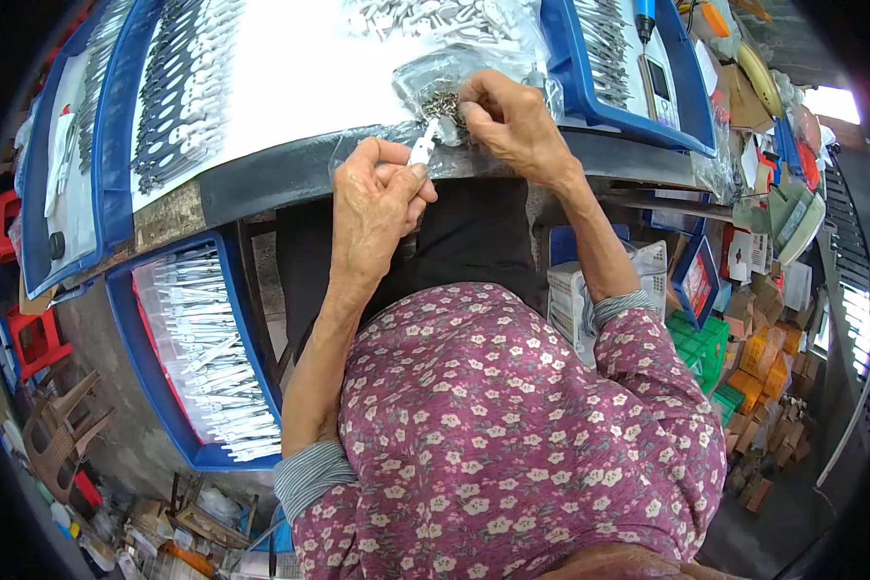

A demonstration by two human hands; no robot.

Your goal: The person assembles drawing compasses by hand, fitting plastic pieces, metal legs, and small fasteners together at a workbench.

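My left hand [369, 201] is at the table's front edge, with thumb and fingers closed on a small white plastic part [422, 147]. The part points up and away from me. Just to its right, my right hand [514, 124] is bent down with its fingers pinched together at a heap of tiny brass-coloured metal pieces [439, 102]. Whether those fingertips hold a piece is hidden. The metal pieces lie on a clear plastic bag [418, 75], too small for me to tell if they are screws or rivets.
More white and grey parts [425, 17] lie on plastic behind my hands. Rows of dark and white parts [188, 87] fill the table's left side. A blue tray [590, 106] at right holds parts, a phone [659, 89] and a screwdriver [645, 24]. Below left, another blue tray [126, 290] holds white pieces.
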